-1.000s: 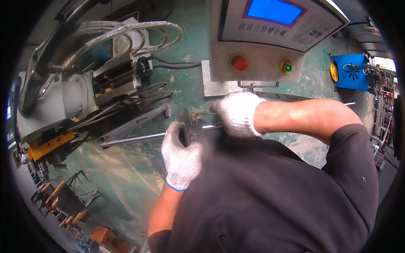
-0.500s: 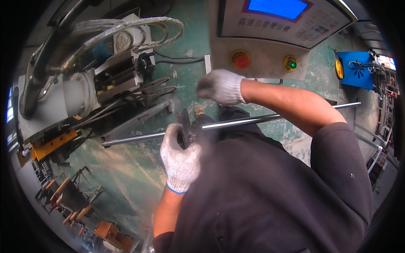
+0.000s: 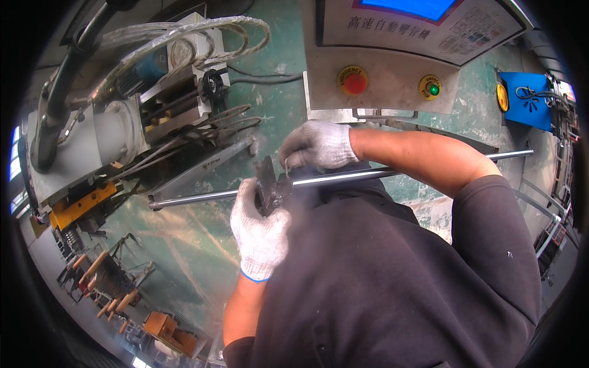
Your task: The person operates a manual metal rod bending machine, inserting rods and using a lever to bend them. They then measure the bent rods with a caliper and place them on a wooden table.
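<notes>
A long shiny metal tube (image 3: 346,178) lies crosswise in front of my body, running from the machine side at left to the far right. A dark metal block (image 3: 267,186) sits around or against the tube near its middle; haze blurs the exact fit. My left hand (image 3: 262,236), in a white knitted glove, grips this block from the near side, thumb and fingers on either side of it. Just above the block and tube is my right hand (image 3: 316,146), also gloved, with a dirty palm side. Its fingers are curled down at the block's top; whatever they pinch is too small to make out.
Ahead stands a control cabinet (image 3: 392,92) with a screen, a red button (image 3: 354,83) and a green-lit button (image 3: 434,90). A machine (image 3: 110,141) with hoses fills the left. Lower left are wooden-handled tools (image 3: 107,276); a blue box (image 3: 526,101) stands at right.
My right hand has come down and slightly left, from above the tube to the block's top. My left hand keeps its grip on the block. The whole view has shifted a little.
</notes>
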The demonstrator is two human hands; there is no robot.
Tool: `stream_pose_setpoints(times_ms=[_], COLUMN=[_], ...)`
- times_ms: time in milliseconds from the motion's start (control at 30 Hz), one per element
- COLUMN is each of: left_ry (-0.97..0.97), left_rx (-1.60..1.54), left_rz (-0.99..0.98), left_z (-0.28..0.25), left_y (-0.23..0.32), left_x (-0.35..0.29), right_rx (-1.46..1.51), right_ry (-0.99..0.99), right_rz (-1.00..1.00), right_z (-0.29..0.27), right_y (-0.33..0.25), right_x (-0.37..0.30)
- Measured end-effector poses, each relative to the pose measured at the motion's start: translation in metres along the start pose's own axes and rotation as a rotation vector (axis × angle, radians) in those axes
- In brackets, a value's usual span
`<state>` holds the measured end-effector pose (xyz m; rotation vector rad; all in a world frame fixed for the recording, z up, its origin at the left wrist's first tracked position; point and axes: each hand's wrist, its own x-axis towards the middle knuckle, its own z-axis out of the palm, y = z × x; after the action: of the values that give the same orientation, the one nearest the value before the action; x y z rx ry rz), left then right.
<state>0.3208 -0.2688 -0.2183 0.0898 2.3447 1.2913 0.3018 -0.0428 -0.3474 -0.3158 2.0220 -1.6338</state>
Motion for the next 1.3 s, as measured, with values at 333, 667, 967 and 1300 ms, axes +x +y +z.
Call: stream_pose_setpoints(times_ms=[333, 667, 967, 1300], left_ry=[0.019, 0.029, 0.026, 0.020], left_rx=[-0.004, -0.078, -0.088, -0.061], left_rz=[-0.013, -0.047, -0.015, -0.009], left_z=[0.001, 0.004, 0.005, 0.004], left_y=[-0.003, 0.000, -0.004, -0.008], left_x=[0.000, -0.001, -0.002, 0.000], right_rx=[-0.299, -0.287, -0.323, -0.446], right_ry=[-0.111, -0.220, -0.040, -0.037], right_rz=[-0.146, -0.058, -0.160, -0.202], right_z=[-0.024, -0.027, -0.012, -0.006], right_y=[-0.031, -0.031, -0.031, -0.023], right_x=[0.002, 0.021, 0.002, 0.002])
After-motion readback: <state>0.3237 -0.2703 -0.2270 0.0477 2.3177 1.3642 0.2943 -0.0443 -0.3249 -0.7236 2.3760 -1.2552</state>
